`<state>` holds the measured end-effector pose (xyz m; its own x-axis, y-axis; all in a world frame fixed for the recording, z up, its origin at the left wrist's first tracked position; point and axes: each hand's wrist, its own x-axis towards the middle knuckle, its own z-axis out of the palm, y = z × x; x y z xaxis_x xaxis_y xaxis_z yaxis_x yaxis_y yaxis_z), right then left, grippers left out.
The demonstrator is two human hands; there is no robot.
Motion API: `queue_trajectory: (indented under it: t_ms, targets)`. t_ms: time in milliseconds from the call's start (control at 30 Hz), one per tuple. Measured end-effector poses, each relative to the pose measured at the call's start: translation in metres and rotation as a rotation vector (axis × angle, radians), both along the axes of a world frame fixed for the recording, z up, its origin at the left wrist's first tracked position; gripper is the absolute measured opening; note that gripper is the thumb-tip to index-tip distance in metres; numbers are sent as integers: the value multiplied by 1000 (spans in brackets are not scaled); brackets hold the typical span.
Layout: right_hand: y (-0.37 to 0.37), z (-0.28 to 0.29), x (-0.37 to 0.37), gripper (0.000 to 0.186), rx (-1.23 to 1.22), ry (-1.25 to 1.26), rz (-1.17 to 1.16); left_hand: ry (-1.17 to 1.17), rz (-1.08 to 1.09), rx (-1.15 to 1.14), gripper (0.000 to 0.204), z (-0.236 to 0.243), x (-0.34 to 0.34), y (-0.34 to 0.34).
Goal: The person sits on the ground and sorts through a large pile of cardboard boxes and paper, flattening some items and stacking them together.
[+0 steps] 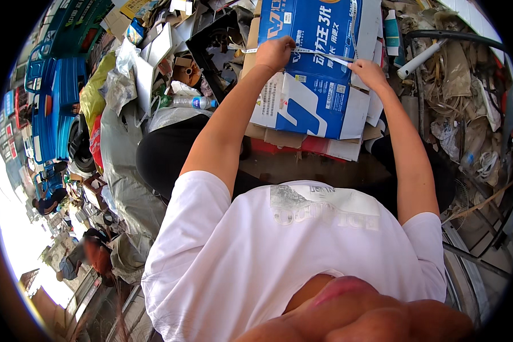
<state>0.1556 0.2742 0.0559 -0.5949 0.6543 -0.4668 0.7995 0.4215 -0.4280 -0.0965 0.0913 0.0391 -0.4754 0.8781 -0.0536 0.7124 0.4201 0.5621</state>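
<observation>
A stack of flattened cardboard boxes (319, 105) lies in front of me, with a blue and white printed sheet on top. A thin white strap (313, 52) runs across it from side to side, and another length of it runs toward the far edge. My left hand (275, 54) is closed on the strap at the left part of the stack. To the right, my right hand (369, 73) pinches the strap near the stack's right side, fingertips close to where the two lengths meet. What lies under the left fingers is hidden.
A clear plastic bottle (194, 102) lies left of the stack beside a black crate (214, 51). Scrap and a white tube (422, 58) crowd the right side. Blue plastic frames (57, 108) and a grey sheet (125, 171) stand left. Other people are farther off at left.
</observation>
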Motion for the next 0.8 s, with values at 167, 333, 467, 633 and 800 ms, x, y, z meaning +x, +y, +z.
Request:
queue_trajectory:
  t_ms: [167, 333, 467, 633, 800]
  targets:
    - [30, 84, -11, 35, -534, 129, 101, 62, 43, -68, 18, 8, 11, 0]
    - [57, 167, -27, 30, -588, 141, 26, 358, -247, -196, 23, 17, 22, -5]
    - [41, 173, -77, 21, -720, 397, -162, 453, -383, -220, 24, 11, 19, -17]
    - [46, 154, -131, 25, -1055, 341, -135, 323, -329, -211, 28, 25, 36, 1]
    - [-13, 228, -165, 24, -382, -149, 626, 199, -139, -145, 29, 20, 46, 13]
